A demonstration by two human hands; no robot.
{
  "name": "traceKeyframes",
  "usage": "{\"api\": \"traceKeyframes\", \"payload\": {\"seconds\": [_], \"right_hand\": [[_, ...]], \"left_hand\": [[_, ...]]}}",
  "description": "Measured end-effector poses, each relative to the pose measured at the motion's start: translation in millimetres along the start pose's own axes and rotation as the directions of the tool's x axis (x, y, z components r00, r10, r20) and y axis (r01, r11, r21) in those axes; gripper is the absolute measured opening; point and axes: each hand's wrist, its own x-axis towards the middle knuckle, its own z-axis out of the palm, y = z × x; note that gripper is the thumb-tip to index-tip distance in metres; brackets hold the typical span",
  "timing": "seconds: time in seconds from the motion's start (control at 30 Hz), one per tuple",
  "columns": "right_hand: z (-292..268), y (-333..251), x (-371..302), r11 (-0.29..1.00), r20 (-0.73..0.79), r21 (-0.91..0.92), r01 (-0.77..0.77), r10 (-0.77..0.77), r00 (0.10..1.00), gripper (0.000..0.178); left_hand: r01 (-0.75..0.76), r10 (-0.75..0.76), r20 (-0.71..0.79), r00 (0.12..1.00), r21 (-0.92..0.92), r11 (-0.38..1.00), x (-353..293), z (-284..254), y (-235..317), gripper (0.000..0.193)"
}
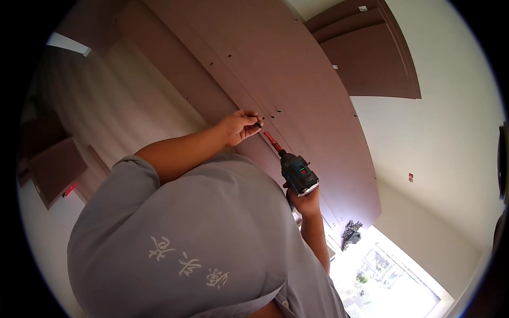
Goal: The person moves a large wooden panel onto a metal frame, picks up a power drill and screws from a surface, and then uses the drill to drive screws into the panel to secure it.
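My right hand (306, 200) is wrapped round the grip of a dark cordless drill driver (299, 171), which is tilted. A red bit holder (273, 142) extends from its nose toward my left hand. Between the thumb and fingers of my left hand (241, 128) is a small dark piece (259, 124), too small to name surely. The bit's tip is close to that piece; whether they touch I cannot tell. Just beyond both hands lies a large reddish-brown panel (302, 79) with several small drilled holes along its length.
More brown boards (366, 53) lean against the pale wall at the upper right. A bright window (392, 281) is at the lower right, with a dark bundled item (351, 235) near the panel's end. At the left, other brown pieces (57, 172) stand beyond the wood-look floor (127, 90).
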Motion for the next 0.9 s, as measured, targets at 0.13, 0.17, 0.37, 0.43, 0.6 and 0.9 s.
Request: {"api": "traceKeyframes", "payload": {"seconds": [0.13, 0.17, 0.37, 0.43, 0.6, 0.9], "right_hand": [[2, -6, 7, 0.999, -0.010, 0.029, -0.041, 0.041, 0.999, 0.034], [1, -6, 9, 0.999, -0.012, -0.002, -0.041, 0.041, 0.999, 0.034], [10, -6, 43, 0.954, -0.062, -0.267, -0.135, 0.123, 0.990, 0.037], [11, -5, 60, 0.958, -0.062, -0.254, -0.136, 0.124, 0.990, 0.036], [7, -16, 96, 0.938, -0.037, -0.249, -0.242, 0.240, 0.970, 0.041], [30, -90, 149, 0.533, -0.064, -0.823, -0.199, 0.262, 0.963, 0.035]], "left_hand": [[0.018, -0.019, 0.119, 0.993, 0.008, 1.000, 4, -2, -13, 0.014], [0.031, -0.036, 0.113, 0.993, 0.047, 0.998, 6, -4, -15, 0.015], [-0.081, 0.081, 0.021, 0.997, 0.464, 0.882, 20, -7, -11, 0.023], [-0.174, 0.198, 0.020, 0.980, 0.567, 0.805, 34, -14, 3, 0.025], [-0.244, 0.297, 0.026, 0.954, 0.642, 0.727, 71, -37, 51, 0.024], [-0.097, 0.169, -0.050, 0.984, 0.652, 0.752, 68, -26, 74, 0.021]]}}
